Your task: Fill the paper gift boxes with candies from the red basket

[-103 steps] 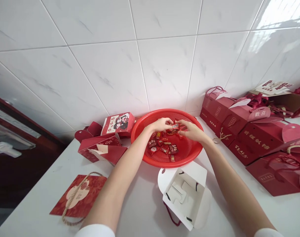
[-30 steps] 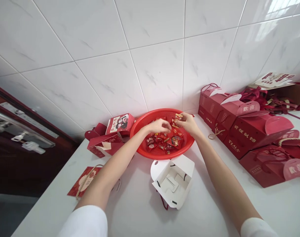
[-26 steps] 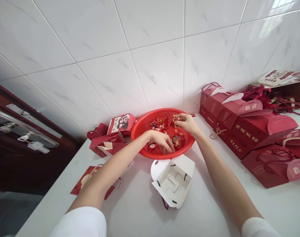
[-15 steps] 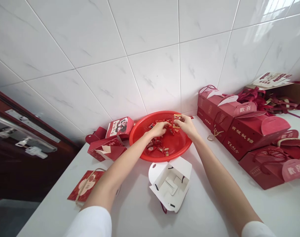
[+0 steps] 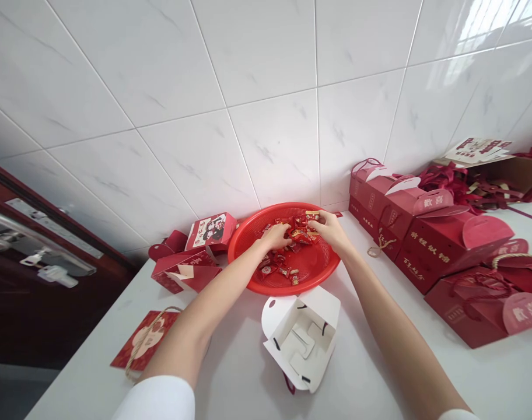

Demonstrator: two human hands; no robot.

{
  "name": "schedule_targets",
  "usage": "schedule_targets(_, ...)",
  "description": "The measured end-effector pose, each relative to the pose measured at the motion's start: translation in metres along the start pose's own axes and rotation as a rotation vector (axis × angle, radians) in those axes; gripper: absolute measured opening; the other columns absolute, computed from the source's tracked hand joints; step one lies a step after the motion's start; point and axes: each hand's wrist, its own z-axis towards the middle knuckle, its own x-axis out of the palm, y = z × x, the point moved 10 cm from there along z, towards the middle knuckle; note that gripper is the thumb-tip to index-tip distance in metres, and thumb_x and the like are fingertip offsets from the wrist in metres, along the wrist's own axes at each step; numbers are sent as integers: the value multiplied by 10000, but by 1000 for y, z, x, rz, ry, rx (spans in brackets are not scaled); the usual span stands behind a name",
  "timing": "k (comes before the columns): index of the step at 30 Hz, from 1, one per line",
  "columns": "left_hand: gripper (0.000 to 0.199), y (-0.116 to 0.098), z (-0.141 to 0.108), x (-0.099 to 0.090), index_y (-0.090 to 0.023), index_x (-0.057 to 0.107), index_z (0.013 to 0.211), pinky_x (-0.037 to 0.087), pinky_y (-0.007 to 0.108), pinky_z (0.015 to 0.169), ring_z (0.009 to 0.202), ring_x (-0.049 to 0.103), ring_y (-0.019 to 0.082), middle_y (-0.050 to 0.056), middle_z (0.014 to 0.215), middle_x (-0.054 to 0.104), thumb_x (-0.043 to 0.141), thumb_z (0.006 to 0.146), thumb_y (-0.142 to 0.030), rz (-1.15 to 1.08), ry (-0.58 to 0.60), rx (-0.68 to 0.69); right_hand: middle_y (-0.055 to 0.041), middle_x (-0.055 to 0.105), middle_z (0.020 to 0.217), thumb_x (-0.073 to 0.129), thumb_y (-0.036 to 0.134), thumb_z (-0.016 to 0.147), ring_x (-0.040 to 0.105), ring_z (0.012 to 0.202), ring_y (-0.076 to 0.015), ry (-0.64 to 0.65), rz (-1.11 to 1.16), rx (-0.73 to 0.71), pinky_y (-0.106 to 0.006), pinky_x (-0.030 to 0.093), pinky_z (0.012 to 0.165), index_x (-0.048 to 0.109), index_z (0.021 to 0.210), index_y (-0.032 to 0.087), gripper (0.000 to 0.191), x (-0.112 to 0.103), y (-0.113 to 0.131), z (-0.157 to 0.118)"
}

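A red plastic basket (image 5: pixel 310 277) stands against the tiled wall, with several red-wrapped candies (image 5: pixel 270 268) in it. Over its left part, my left hand (image 5: pixel 278 235) is closed on red candy wrappers at its fingertips. My right hand (image 5: pixel 329 226), over the basket's right side, has its fingers closed on red and gold wrapped candies. Both hands are close together, with red wrappers between them. Just in front of the basket sits an open box (image 5: pixel 303 344), its white inside facing up and nothing in it.
Closed red gift boxes (image 5: pixel 436 245) line the right side. Behind them a carton (image 5: pixel 520 169) holds dark red ribbons. At the left are a photo-printed box (image 5: pixel 211 230), an open red box (image 5: pixel 182 269) and a flat red bag (image 5: pixel 146 341) with a rope handle.
More red wrappers now show between my hands. My left hand has shifted slightly left. The whole view has tilted a little, so the basket and boxes appear slightly lower.
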Motion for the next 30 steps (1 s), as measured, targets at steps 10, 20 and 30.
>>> schedule_targets(10,601,-13,4,18,-127,576,1275,472,386,1017,1186,615,357,207,1349,497,779,731,-285,34,58,18,-21,689,783,618,331,690,635,735,-180,34,43,18,-282,504,660,629,829,189,199,5,1,-1)
schedule_targets(20,662,21,5,-27,-223,616,1286,473,341,1038,1212,600,264,69,1336,637,767,649,-118,-474,-153,0,-23,676,741,688,476,711,602,683,-172,76,75,37,-277,462,627,659,779,175,309,8,17,-9)
schedule_targets(30,443,-12,-4,-44,-183,597,1287,500,320,982,1124,623,194,87,1290,649,574,845,-167,-1044,-199,181,-60,723,1010,745,545,693,668,926,-220,208,195,102,-314,552,757,705,946,195,434,17,20,-12)
